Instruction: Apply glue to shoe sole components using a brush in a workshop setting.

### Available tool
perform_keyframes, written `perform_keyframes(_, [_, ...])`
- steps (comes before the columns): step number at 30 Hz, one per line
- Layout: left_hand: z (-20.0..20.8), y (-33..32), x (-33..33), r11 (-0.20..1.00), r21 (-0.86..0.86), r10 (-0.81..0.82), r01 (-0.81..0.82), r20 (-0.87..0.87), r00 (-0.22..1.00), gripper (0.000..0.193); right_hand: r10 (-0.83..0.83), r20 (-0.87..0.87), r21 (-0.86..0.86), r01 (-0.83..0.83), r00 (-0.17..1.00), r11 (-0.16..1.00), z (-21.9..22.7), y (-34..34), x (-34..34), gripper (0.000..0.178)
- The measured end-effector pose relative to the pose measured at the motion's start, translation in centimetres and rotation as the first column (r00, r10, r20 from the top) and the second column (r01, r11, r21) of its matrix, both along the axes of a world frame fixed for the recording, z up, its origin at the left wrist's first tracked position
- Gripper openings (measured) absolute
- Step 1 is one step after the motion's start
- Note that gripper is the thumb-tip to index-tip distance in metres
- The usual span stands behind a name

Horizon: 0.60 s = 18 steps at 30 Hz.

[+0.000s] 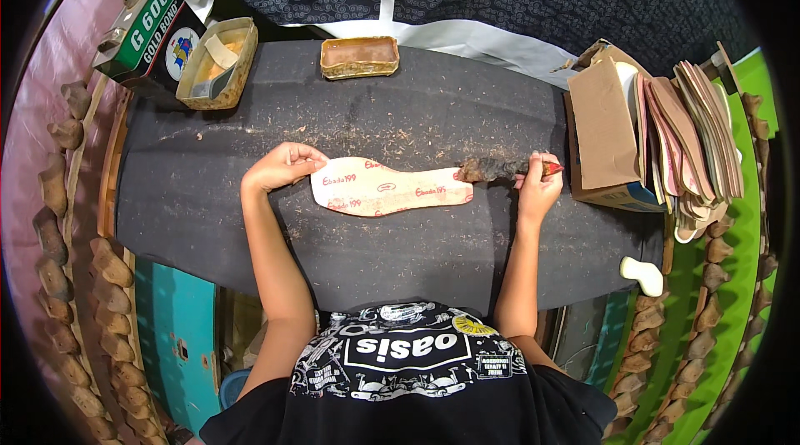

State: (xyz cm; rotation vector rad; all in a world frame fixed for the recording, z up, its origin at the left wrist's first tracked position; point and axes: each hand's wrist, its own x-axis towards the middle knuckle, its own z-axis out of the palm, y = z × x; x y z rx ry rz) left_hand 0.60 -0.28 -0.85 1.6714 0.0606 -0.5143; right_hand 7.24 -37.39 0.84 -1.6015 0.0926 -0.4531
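Note:
A pale insole board with red print lies across the middle of the dark table, its broad end to the left. My left hand pinches the edge of that broad end between thumb and fingers. In my right hand is a glue brush with a red-tipped handle and a dark, caked head. The brush head touches the narrow right end of the insole board, covering its upper corner.
On the right, an open cardboard box holds a stack of insole boards. A shallow brown tray stands at the back. At the far left are a tub and a green-and-black can. Shoe lasts line racks on both sides.

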Motion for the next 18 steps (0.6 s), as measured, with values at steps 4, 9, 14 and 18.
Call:
perform_keyframes(4, [0.3,-0.2,0.0,1.000,-0.011,0.010,-0.010,-0.014,1.000,0.018,0.021,0.043,0.072,-0.024,0.999,0.997,0.0,0.9,-0.8,0.010])
perform_keyframes(9, [-0.1,0.1,0.0,1.000,-0.005,-0.001,0.001,-0.017,1.000,0.018,0.219,-0.010,0.123,-0.216,0.976,0.969,0.1,4.0,-2.3,0.008])
perform_keyframes(14, [0.4,-0.3,-0.1,1.000,-0.001,0.019,-0.019,-0.010,1.000,0.018,0.223,0.162,-0.050,-0.218,0.961,0.975,-0.7,3.2,-1.6,0.009])
perform_keyframes(18, [0.6,-0.1,-0.1,1.000,-0.009,0.009,-0.009,-0.029,1.000,0.019,0.102,0.129,-0.012,-0.101,0.986,0.995,-0.5,0.7,-0.6,0.010])
